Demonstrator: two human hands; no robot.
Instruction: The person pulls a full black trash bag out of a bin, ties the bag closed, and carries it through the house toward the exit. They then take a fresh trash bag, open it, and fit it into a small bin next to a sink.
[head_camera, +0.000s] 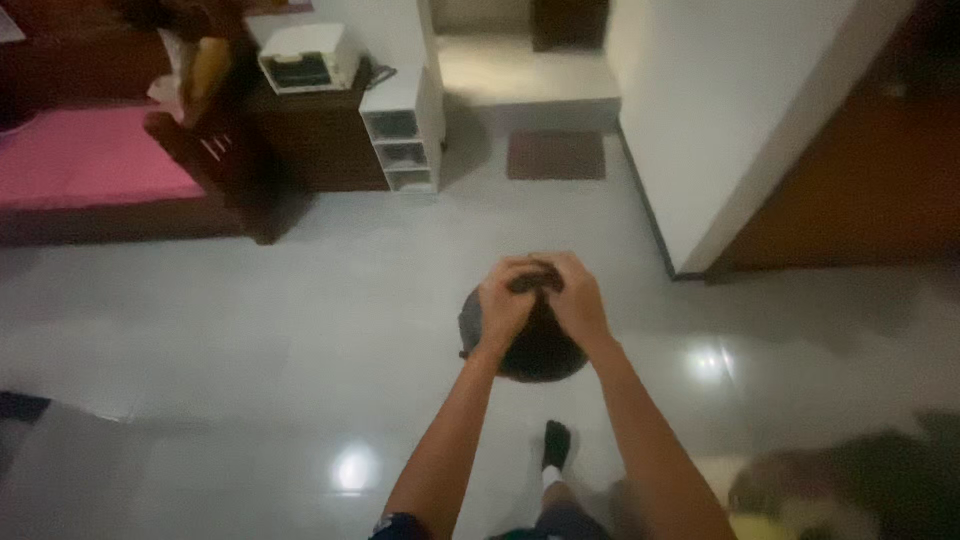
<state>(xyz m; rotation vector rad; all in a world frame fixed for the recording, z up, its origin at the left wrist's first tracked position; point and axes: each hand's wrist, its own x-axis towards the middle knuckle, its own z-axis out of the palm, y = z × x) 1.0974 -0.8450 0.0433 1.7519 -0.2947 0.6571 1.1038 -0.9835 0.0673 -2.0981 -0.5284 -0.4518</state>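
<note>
Dark round bag (535, 350) hangs over grey floor (250, 330); left hand (505, 300) and right hand (578, 295) both closed on gathered top at 12 o'clock, probably bearing its weight.

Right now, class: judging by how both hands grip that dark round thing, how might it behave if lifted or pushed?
The dark round object looks rounded, so it may roll if set on the glossy floor. The left hand and right hand both clasp its top, perhaps suggesting weight. Blur hides its material.
</note>
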